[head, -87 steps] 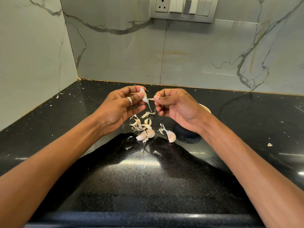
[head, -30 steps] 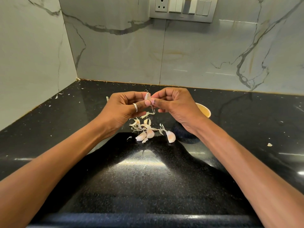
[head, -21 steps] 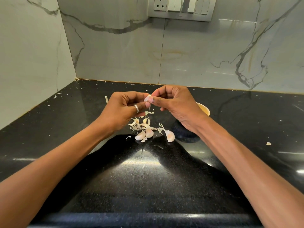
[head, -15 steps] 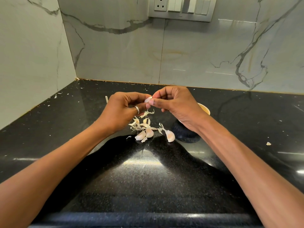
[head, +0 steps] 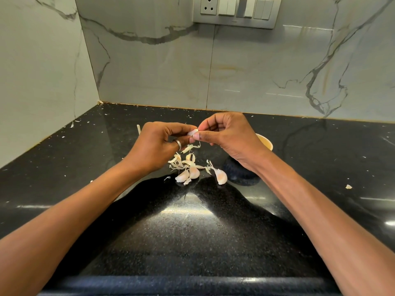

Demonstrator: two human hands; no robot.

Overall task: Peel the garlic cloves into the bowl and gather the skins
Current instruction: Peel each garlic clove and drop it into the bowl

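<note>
Black speckled table (head: 192,242) beneath a marbled wall. My left hand (head: 156,146) pinches a garlic clove (head: 193,132) between thumb and forefinger. Its long axis runs roughly left to right, toward my right hand (head: 228,137), whose fingertips nip the clove's right end. The bowl (head: 266,142) sits just behind my right wrist, so I judge the right hand nearer for the drop. Three unpeeled cloves (head: 193,173) and loose skins (head: 178,163) lie on the table below both hands.
</note>
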